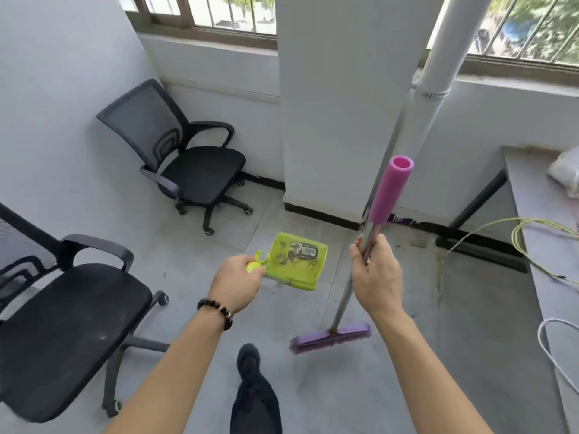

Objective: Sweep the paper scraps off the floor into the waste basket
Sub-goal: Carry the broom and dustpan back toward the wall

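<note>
Though dirty, dustpan (297, 270) in hand (235, 281) (left)

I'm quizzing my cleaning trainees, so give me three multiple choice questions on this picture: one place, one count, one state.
1. The dustpan is: A left of the broom pole; B right of it; C on the desk.
2. Office chairs in view: A one; B two; C three.
3. The right hand: A hangs open; B grips the broom pole; C holds the dustpan.
Answers: A, the left hand holds it left of the pole; B, two black ones show; B, its fingers wrap the pole.
</note>
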